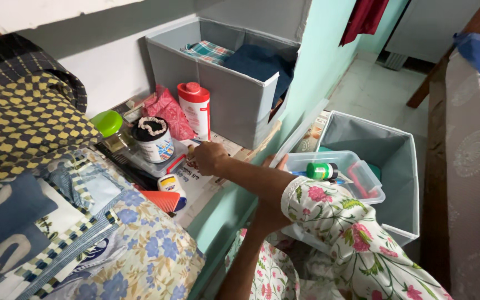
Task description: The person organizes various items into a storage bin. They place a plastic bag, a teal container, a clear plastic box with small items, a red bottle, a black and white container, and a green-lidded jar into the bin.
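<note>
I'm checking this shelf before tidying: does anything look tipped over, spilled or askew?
No spill shows. A small white bottle lies on its side by an orange comb, near the right hand. The red-capped white powder bottle stands upright.

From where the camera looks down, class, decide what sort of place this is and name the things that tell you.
Most likely a bedroom or living room in a home. Folded patterned cloths are stacked on a shelf, a grey fabric storage box holds folded clothes, and toiletries such as a red-capped powder bottle stand beside it.

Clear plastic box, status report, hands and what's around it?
Left hand under clear plastic box, grip hidden. Right hand reaching by red-capped bottle. Grey bin behind.
</note>
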